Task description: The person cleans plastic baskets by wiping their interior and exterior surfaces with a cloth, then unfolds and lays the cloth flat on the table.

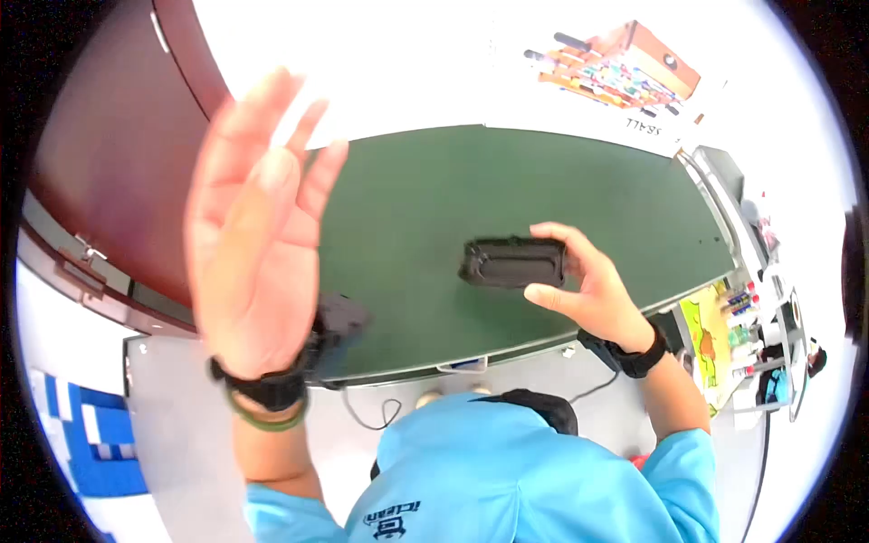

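A black, rectangular, plastic-looking tray (514,262) is held over the dark green, smooth-topped table (434,185), its hollow side turned up toward the view. Its right end is spanned by the right hand (593,281), with the fingers placed at the far edge and the thumb at the near edge. Whether the tray is lifted or rested on the tabletop cannot be told.

The left hand (258,226) is raised well apart from the tray, palm exposed and fingers extended, and nothing is grasped in it. Behind its wrist, a dark, irregular object (344,319) is partly hidden on the table; its kind cannot be made out.

As a judgement, the handling is midway: a one-handed hold is established, release is not yet done, and no contents are seen in the tray.

Beyond the right hand, a white wall poster with a brown, box-shaped table-football picture (634,68) is displayed. To that hand's right, small bottles (742,303) are kept on a shelf.
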